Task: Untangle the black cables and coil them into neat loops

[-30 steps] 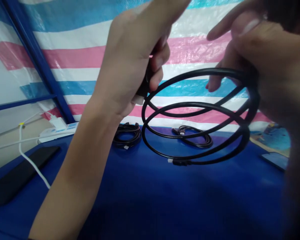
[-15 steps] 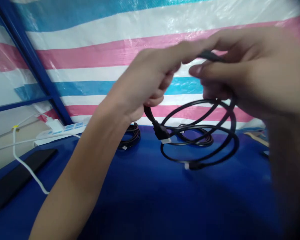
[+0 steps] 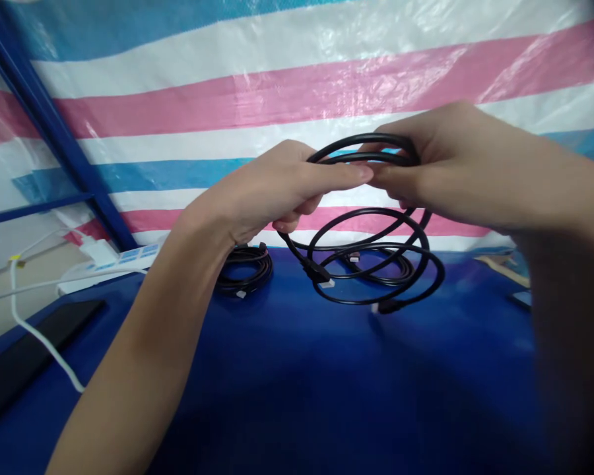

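Note:
A black cable hangs in loose loops between my two hands, above the table. My left hand is closed on it, thumb stretched along the upper strands. Fingers of my right hand pinch the bundle's top, and the two hands meet at the fingertips. Below my left hand dangles one plug with a pale metal end. Another plug, also pale-tipped, hangs lower at the bottom of the loops. The strands inside both grips are partly hidden.
Two coiled black cables, a left coil and a right coil, lie on the blue table. At left are a white power strip, a white cord and a flat black object. A striped sheet hangs behind.
My right hand has come down and in to my left hand. Two strands now arch over the top between them, and the hanging loops have shifted slightly left and up.

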